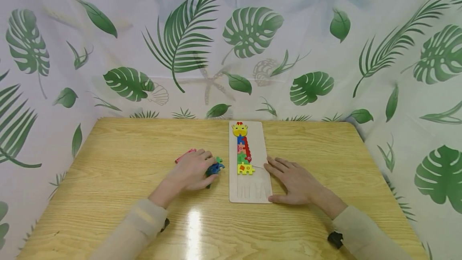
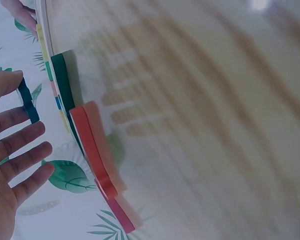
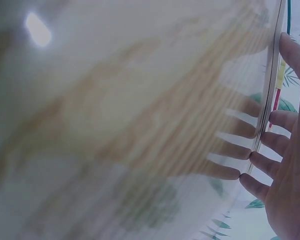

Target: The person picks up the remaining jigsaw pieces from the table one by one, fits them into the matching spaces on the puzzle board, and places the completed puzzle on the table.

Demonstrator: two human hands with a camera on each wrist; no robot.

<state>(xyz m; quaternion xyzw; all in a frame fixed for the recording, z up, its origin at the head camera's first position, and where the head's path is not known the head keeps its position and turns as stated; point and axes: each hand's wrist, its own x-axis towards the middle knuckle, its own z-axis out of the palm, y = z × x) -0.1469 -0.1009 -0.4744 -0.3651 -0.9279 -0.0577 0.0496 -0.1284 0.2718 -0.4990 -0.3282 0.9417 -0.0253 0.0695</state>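
Observation:
My left hand [image 1: 191,169] pinches a blue puzzle piece [image 1: 215,167] between thumb and forefinger, lifted off the table in the left wrist view. Beneath and beside that hand lie a dark green piece [image 2: 64,80], an orange-red piece [image 2: 92,150] and a pink piece [image 2: 120,215], partly hidden from the head view. To the right is a pale wooden puzzle board [image 1: 258,143] with a giraffe's yellow head [image 1: 240,130], a coloured neck, a red mane [image 1: 247,147] and a yellow piece [image 1: 246,169] set in it. My right hand [image 1: 297,181] touches the board's right edge with spread fingers.
The wooden table [image 1: 119,163] has a glossy surface with a bright reflection near the front. A white curtain [image 1: 202,51] with green leaf prints hangs behind the table and along both sides. The board reaches nearly to the table's back edge.

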